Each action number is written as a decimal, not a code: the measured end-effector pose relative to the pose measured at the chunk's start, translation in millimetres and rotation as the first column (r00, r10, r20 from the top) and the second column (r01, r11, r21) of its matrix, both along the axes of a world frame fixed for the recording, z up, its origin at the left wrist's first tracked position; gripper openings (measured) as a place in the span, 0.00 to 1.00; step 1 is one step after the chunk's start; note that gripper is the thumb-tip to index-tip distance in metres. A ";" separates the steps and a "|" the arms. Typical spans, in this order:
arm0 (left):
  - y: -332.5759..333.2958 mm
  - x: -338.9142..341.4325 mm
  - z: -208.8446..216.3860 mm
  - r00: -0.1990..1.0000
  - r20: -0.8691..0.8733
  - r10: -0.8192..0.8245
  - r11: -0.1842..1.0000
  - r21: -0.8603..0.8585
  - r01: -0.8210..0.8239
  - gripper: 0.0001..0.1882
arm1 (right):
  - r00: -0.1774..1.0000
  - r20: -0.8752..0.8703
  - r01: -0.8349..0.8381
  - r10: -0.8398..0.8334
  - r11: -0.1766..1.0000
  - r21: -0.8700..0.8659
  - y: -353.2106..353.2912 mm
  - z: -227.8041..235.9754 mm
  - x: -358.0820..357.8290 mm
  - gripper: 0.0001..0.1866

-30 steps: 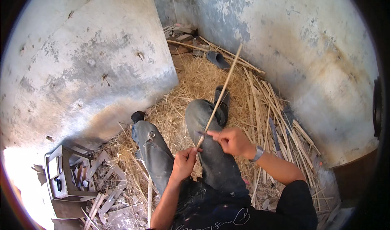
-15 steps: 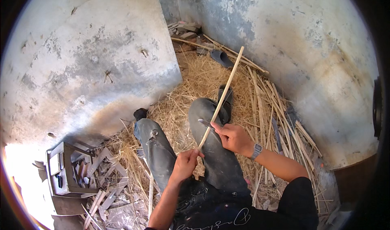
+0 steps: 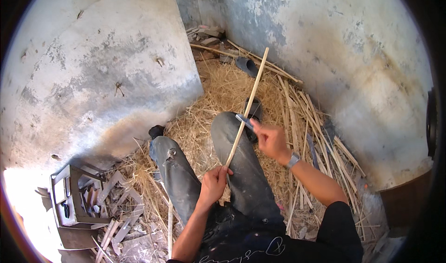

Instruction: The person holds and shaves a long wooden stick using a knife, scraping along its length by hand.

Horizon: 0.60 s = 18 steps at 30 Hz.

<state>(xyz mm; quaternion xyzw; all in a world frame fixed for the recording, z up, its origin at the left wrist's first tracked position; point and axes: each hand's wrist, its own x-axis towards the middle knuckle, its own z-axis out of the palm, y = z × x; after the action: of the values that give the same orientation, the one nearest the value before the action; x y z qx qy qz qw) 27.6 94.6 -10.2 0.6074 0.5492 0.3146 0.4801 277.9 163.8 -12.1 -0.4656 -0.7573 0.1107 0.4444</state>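
Note:
A long, pale wooden stick [image 3: 255, 84] slants up and away over my right thigh. My left hand [image 3: 214, 184] is closed around its near end. In my right hand [image 3: 272, 142] is a knife, gripped by a handle mostly covered by the fingers. The short grey blade of the knife [image 3: 244, 120] lies across the stick, about halfway along it. My right knee [image 3: 225, 126] is just beneath the stick, left of the blade.
Straw-like shavings [image 3: 200, 105] cover the floor around my legs. Long wooden strips [image 3: 320, 142] lie on the right along a stained wall [image 3: 344, 63]. A loose dark slipper [image 3: 246, 66] lies farther off. At left stands a wooden frame [image 3: 76, 216] beside scrap pieces.
My right hand and the knife have moved up along the stick, away from my left hand. The left hand still grips the near end. The whole view has shifted slightly.

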 end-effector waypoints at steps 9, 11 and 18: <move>-0.2 1.9 -0.6 0.999 -0.036 0.011 0.999 0.036 -0.010 0.19 | 0.998 0.056 -0.030 0.032 0.999 -0.024 -8.2 8.0 -3.9 0.23; -0.6 -2.2 -6.2 0.999 -0.047 0.010 1.000 0.024 -0.008 0.20 | 0.975 0.157 -0.147 0.156 0.987 -0.070 -30.6 20.4 -17.4 0.20; 0.0 -22.3 31.1 0.860 0.508 0.056 0.962 -0.257 0.089 0.22 | 0.915 -0.403 -0.055 -0.017 0.984 -0.167 1.5 71.5 -12.4 0.25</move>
<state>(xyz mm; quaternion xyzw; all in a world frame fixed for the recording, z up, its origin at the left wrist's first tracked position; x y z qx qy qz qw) 5.3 94.6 20.9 0.4356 0.4348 0.3816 0.6896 265.5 165.3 59.4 -0.4625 -0.6413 0.2745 0.5472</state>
